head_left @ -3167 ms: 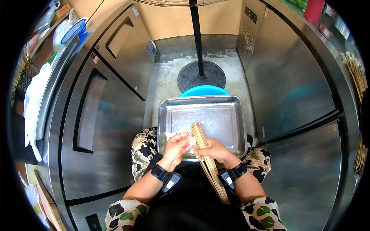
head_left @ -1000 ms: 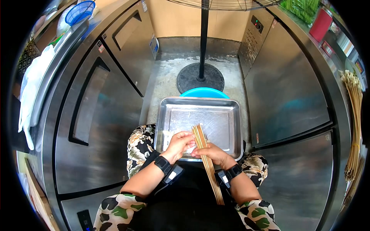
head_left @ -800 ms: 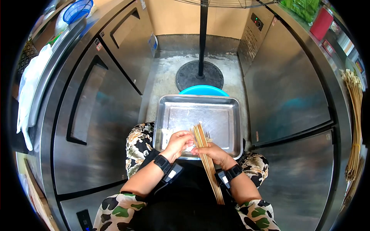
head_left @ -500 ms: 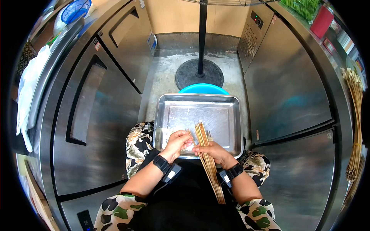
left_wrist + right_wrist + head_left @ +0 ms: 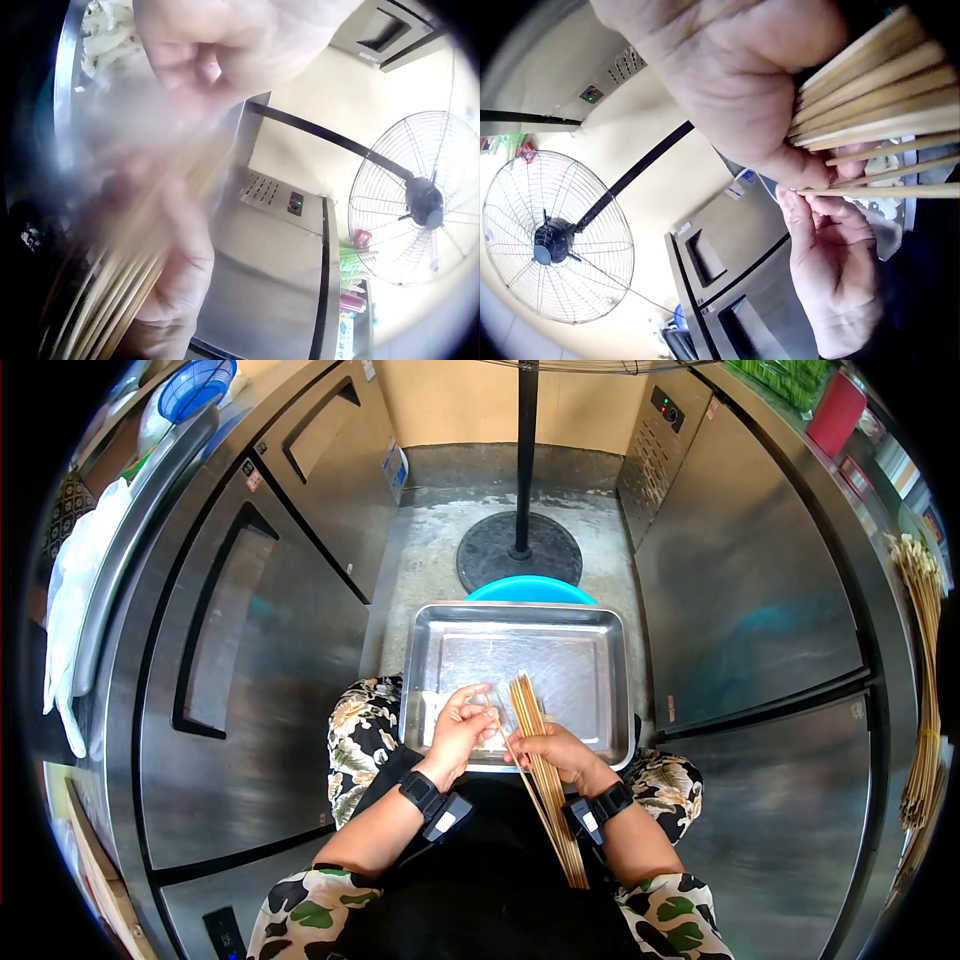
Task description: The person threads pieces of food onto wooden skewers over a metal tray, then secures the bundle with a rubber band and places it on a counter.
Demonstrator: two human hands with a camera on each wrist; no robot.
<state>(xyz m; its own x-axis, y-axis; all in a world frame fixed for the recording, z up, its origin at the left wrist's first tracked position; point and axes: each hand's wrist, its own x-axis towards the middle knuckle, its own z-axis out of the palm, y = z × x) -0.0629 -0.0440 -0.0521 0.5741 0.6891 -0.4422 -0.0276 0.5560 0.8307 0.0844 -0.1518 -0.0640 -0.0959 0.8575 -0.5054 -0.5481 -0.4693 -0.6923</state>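
Observation:
My right hand grips a bundle of thin bamboo skewers, their upper ends over the steel tray and their lower ends toward my lap. One skewer stands apart from the bundle, its tip at the fingertips of my left hand. In the head view my left hand pinches a small whitish food piece, mostly hidden by the fingers, while the index finger lifts away. More pale, soft-looking strips lie in the tray. The left wrist view is blurred where the hands meet.
The tray sits across my lap, with a blue basin behind it. Steel cabinets flank both sides. A fan's round base stands on the floor ahead. More skewers lie on the right counter.
My left hand has drawn slightly away from the bundle and its index finger has lifted. One skewer now shows apart from the others. The right hand keeps its grip.

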